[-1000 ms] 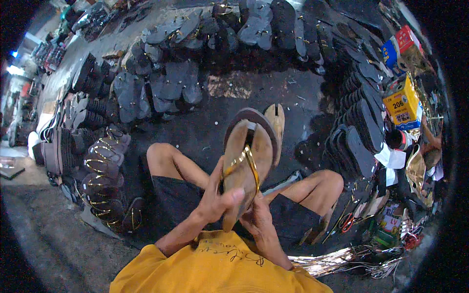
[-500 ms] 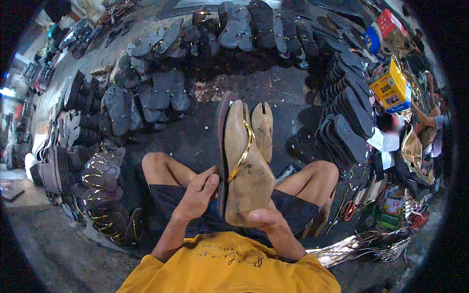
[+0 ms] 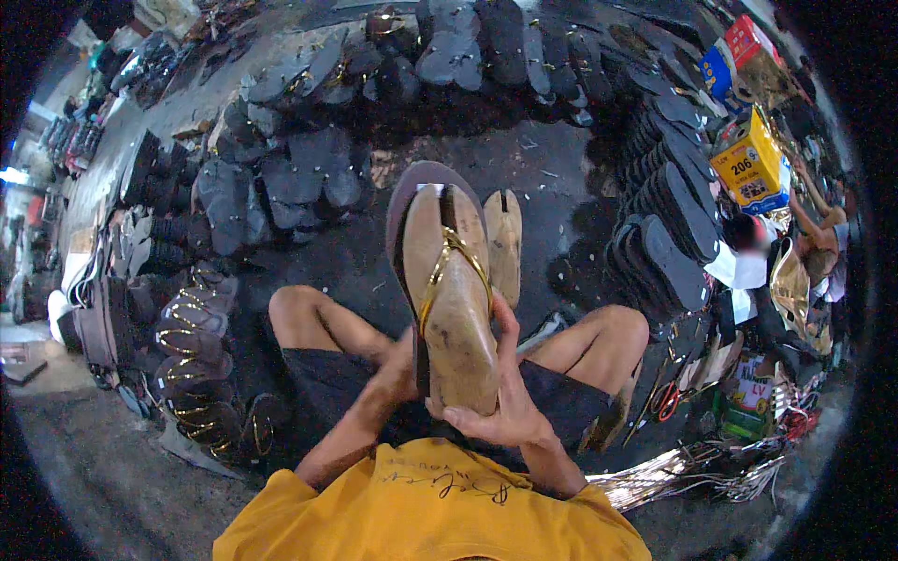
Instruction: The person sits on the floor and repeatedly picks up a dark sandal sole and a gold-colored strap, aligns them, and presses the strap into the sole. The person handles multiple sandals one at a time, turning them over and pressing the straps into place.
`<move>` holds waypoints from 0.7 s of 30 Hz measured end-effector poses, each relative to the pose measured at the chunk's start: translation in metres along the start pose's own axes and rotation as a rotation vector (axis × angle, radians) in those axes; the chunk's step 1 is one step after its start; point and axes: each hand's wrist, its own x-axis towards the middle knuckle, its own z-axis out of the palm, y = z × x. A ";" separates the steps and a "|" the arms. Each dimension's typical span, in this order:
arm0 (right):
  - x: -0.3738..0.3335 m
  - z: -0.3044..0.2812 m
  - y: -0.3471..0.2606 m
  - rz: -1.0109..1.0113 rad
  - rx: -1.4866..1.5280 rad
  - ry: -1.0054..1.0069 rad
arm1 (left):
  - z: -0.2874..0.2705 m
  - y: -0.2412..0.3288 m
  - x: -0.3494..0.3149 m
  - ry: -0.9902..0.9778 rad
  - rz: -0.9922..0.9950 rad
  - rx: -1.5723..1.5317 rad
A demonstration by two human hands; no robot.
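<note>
Upright before me is a tan shoe last (image 3: 460, 351) with a split toe. A gold thong strap (image 3: 433, 280) runs over it in a V, and a dark brown sandal sole (image 3: 424, 174) lies against its underside, showing around the toe and left edge. My right hand (image 3: 505, 417) is wrapped round the heel end, thumb across the bottom and a finger up the right side. Behind the sole's left edge is my left hand (image 3: 402, 366), its fingers hidden. A second split-toe last (image 3: 506, 245) stands just beyond, on the right.
Stacks of dark soles (image 3: 664, 243) stand at the right, with more soles (image 3: 449, 56) along the far side. Gold-strapped sandals (image 3: 195, 360) line the left. Red-handled scissors (image 3: 666, 402), a yellow box (image 3: 748, 164) and metallic strips (image 3: 692, 472) lie rightward; a co-worker's arm (image 3: 816, 229) shows beyond.
The last has turned so its strapped top faces me, and the sole shows more around the toe. My right fingers have come up its side; my left hand has gone behind the sole.
</note>
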 end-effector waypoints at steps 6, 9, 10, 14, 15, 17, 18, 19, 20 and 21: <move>0.022 0.002 0.024 -0.027 -0.367 0.193 | 0.002 0.020 -0.005 -0.175 0.159 -0.142; 0.005 0.010 0.009 0.102 0.017 0.211 | 0.043 0.037 -0.004 0.426 0.218 0.154; 0.001 0.009 0.004 0.134 0.205 0.207 | 0.023 0.056 0.010 0.298 0.232 0.118; 0.010 -0.059 0.006 0.010 -0.321 0.536 | -0.023 0.068 0.005 -0.066 0.266 -0.213; 0.035 -0.079 0.010 0.080 -0.530 0.692 | -0.014 0.056 0.000 -0.163 0.231 -0.242; 0.050 -0.183 0.069 0.070 -0.890 0.713 | 0.005 0.034 -0.002 -0.326 0.125 -0.297; 0.057 -0.179 0.065 0.020 -1.009 0.622 | 0.008 0.025 -0.010 -0.353 0.109 -0.318; 0.066 -0.171 0.051 -0.046 -1.127 0.540 | 0.012 0.023 -0.010 -0.395 0.090 -0.327; 0.076 -0.159 0.034 -0.114 -1.244 0.457 | 0.015 0.027 -0.005 -0.426 0.068 -0.324; 0.080 -0.132 0.013 -0.276 -1.268 0.434 | 0.015 0.023 -0.007 -0.434 0.045 -0.339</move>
